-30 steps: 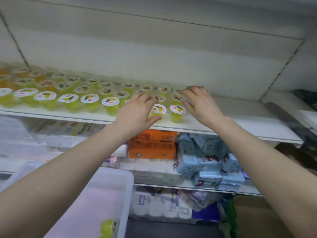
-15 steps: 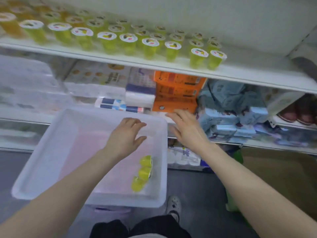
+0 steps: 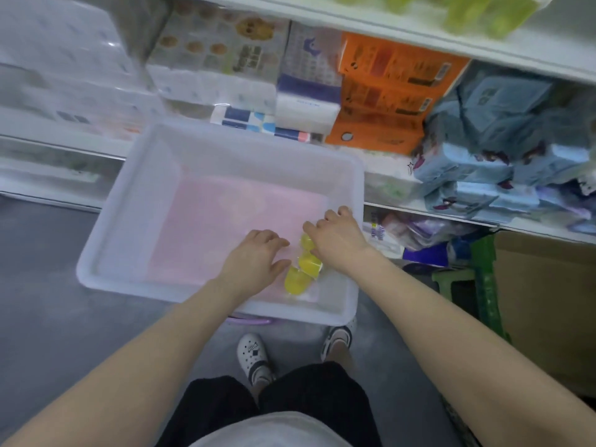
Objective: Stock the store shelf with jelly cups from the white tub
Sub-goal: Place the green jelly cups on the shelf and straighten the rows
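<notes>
The white tub (image 3: 135, 175) sits low in front of me, its floor pinkish. Three yellow jelly cups (image 3: 298, 279) lie in a row near its near right corner. My left hand (image 3: 254, 262) is inside the tub just left of the cups, fingers spread, thumb beside the nearest cup. My right hand (image 3: 335, 240) reaches in from the right, its fingers over the farthest cup (image 3: 304, 241); whether it grips that cup is hidden. The stocked shelf (image 3: 419, 33) runs along the top edge, with blurred green jelly cups (image 3: 477, 11) on it.
Below that shelf are tissue packs (image 3: 80, 69), orange boxes (image 3: 387, 91) and blue packs (image 3: 503, 150). A lower shelf (image 3: 451, 209) holds more packets. A green stool (image 3: 464, 285) and a cardboard box (image 3: 548, 301) stand at right. My feet in white clogs (image 3: 254, 356) are on the grey floor.
Both hands left the upper shelf, came down and entered the tub. The view tilted down. The hands now sit on either side of the three cups.
</notes>
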The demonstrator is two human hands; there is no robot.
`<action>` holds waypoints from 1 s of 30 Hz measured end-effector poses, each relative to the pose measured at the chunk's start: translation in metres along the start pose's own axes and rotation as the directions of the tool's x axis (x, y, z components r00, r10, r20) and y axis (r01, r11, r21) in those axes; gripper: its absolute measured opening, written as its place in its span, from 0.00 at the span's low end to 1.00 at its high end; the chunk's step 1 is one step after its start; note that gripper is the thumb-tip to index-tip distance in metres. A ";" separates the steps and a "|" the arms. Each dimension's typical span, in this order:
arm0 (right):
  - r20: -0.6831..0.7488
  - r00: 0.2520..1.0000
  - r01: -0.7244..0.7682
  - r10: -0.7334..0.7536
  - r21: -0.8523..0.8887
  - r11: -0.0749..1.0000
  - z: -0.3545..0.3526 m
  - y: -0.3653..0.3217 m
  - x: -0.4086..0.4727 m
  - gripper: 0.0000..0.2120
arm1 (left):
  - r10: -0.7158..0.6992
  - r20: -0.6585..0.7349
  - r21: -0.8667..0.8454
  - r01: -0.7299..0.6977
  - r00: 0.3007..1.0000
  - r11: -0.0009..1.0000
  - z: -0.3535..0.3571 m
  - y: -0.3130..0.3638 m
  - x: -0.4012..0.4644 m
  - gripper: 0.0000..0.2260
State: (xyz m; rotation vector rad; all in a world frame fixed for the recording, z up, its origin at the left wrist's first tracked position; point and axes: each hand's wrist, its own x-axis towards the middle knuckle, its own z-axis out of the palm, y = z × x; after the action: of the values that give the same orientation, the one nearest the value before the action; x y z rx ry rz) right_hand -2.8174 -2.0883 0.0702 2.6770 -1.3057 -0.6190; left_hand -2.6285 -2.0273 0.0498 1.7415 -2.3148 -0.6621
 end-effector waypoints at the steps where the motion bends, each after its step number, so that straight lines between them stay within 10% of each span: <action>1: 0.043 0.999 0.003 -0.002 -0.021 1.000 0.000 -0.002 0.005 0.20 | -0.007 0.022 0.001 0.007 1.000 1.000 0.001 0.000 0.001 0.18; 7: 0.164 0.986 -0.031 0.031 -0.001 1.000 -0.001 -0.004 0.021 0.24 | 0.030 0.211 0.020 -0.035 0.977 0.999 0.008 -0.003 0.009 0.25; 13: -0.110 0.980 -0.151 0.163 0.110 0.982 0.003 0.000 0.019 0.24 | -0.013 0.372 0.122 -0.035 0.928 0.992 0.015 0.008 0.020 0.30; 24: -0.288 0.920 -0.152 0.267 0.366 0.918 0.001 0.018 0.002 0.25 | -0.154 0.236 0.024 0.153 0.959 0.988 0.012 -0.004 0.024 0.19; 30: -0.261 0.900 -0.162 0.349 0.543 0.824 -0.009 0.020 -0.008 0.25 | -0.282 0.126 -0.191 0.302 0.951 0.934 -0.018 -0.024 0.024 0.29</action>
State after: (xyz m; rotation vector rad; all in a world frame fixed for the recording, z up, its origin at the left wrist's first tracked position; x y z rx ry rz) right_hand -2.8324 -2.0952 0.0865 2.7042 -1.8779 0.2818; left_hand -2.6079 -2.0601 0.0518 2.0086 -1.9704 -1.0202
